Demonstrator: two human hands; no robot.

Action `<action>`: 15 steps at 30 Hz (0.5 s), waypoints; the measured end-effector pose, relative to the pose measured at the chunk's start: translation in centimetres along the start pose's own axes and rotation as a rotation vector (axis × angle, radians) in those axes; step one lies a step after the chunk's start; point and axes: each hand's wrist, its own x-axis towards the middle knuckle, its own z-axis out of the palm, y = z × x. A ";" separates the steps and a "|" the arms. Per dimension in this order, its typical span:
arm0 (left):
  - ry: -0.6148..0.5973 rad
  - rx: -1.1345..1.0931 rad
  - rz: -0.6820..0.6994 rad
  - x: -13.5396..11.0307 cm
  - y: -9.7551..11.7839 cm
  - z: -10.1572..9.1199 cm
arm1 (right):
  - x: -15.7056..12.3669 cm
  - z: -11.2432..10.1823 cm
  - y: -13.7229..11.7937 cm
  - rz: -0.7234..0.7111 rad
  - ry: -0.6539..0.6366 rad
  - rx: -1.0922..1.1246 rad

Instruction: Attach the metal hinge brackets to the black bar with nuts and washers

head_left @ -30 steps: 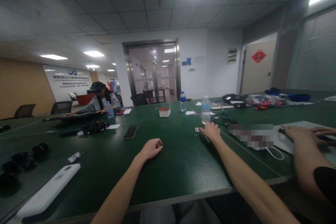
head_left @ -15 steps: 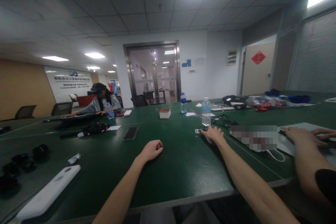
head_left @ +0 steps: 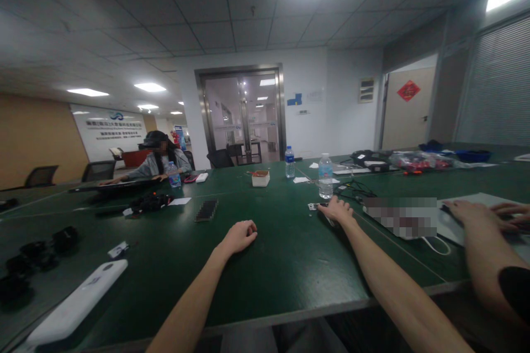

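Observation:
On the green table, my left hand (head_left: 240, 236) rests on its side with loosely curled fingers, and nothing shows in it. Farther right, my right hand (head_left: 338, 210) lies over a small dark flat object with a pale edge (head_left: 330, 221), its fingers and thumb bent about it. The hand covers most of that object, so its kind is unclear. A small white patterned piece (head_left: 312, 207) lies just left of these fingertips. Directly behind my right hand stands a clear water bottle (head_left: 325, 179).
A phone (head_left: 206, 210) lies left of centre, a small white box (head_left: 260, 178) farther back. A long white device (head_left: 78, 303) fills the near left. At right, a co-worker's hands (head_left: 476, 215) rest by a pale board, beside a blurred-out item (head_left: 401, 218). Another person (head_left: 159, 157) sits far left.

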 end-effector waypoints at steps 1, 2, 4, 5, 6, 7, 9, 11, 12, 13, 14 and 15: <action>0.000 -0.001 0.000 0.0 0.0 0.0 | 0.0 0.0 0.0 0.002 -0.001 0.002; -0.001 -0.003 -0.001 0.0 0.0 -0.1 | 0.0 -0.1 0.0 0.002 -0.004 0.004; -0.003 -0.007 -0.002 -0.1 0.0 -0.1 | 0.0 -0.2 0.0 0.000 -0.013 0.005; -0.004 -0.009 -0.004 -0.1 0.0 -0.1 | -0.1 -0.2 0.0 -0.001 -0.016 0.006; -0.005 -0.010 -0.006 -0.1 0.0 -0.1 | -0.1 -0.2 0.0 0.000 -0.018 0.006; -0.005 -0.011 -0.008 -0.1 0.0 -0.1 | -0.2 -0.3 0.0 0.002 -0.016 0.006; -0.004 -0.012 -0.007 -0.1 -0.1 0.0 | -0.3 -0.3 -0.1 0.004 -0.006 0.009; -0.002 -0.012 -0.002 -0.1 -0.2 0.0 | -0.3 -0.4 -0.1 0.002 0.002 0.013; -0.001 -0.012 0.001 0.0 -0.2 0.0 | -0.3 -0.4 -0.1 0.002 0.004 0.013; -0.001 -0.011 0.004 0.0 -0.2 0.0 | -0.3 -0.4 -0.1 0.002 0.004 0.013; -0.001 -0.010 0.007 0.1 -0.2 -0.1 | -0.3 -0.4 -0.2 0.002 0.003 0.013; -0.001 -0.008 0.010 0.2 -0.2 -0.1 | -0.3 -0.4 -0.2 0.003 0.001 0.012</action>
